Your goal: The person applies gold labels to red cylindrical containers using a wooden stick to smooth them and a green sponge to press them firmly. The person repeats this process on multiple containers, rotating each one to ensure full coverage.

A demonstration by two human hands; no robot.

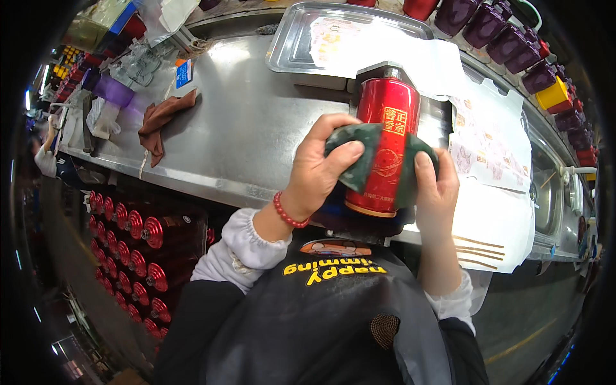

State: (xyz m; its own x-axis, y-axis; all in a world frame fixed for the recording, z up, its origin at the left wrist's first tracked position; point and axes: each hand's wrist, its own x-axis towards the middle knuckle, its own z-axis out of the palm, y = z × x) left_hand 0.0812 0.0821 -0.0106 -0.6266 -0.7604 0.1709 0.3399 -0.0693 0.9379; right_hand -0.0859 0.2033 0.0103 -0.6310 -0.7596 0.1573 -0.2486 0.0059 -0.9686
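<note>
A glossy red bottle with gold printing lies in front of me, its neck pointing away and its gold-rimmed base towards my body. Against its left side, my left hand presses a dark green pad, thumb on top. My right hand holds another dark green pad along the bottle's right side. Both pads curve around the bottle and are slightly blurred. Behind the neck a dark angular holder shows; what supports the bottle underneath is mostly hidden.
Printed transfer sheets and a white sheet with gold strips lie right, before a sink. A clear tray stands behind. Left are a brown cloth and purple cup. Red bottles are stacked below left.
</note>
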